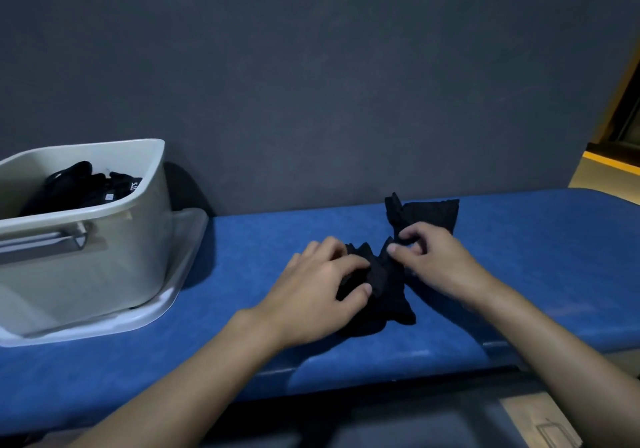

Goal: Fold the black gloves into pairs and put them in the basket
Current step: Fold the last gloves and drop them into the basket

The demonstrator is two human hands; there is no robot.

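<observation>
**Glove pairing, partly done**

Left hand (322, 285) grips and right hand (433, 260) pinches a black glove bundle (388, 295) on the blue table (536, 274). From left: the basket (86, 274) already holds folded gloves (76, 188); another glove (429, 214), behind the right hand, seemingly remains.

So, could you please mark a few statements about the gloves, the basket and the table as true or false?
1. The beige plastic basket already holds black gloves. True.
2. The left grip and right grip both hold the black fabric glove bundle. True.
3. The basket stands on the person's right. False: it stands on their left.
4. The padded table top is red. False: the padded table top is blue.
5. Another black glove lies just behind the right grip. True.
</observation>
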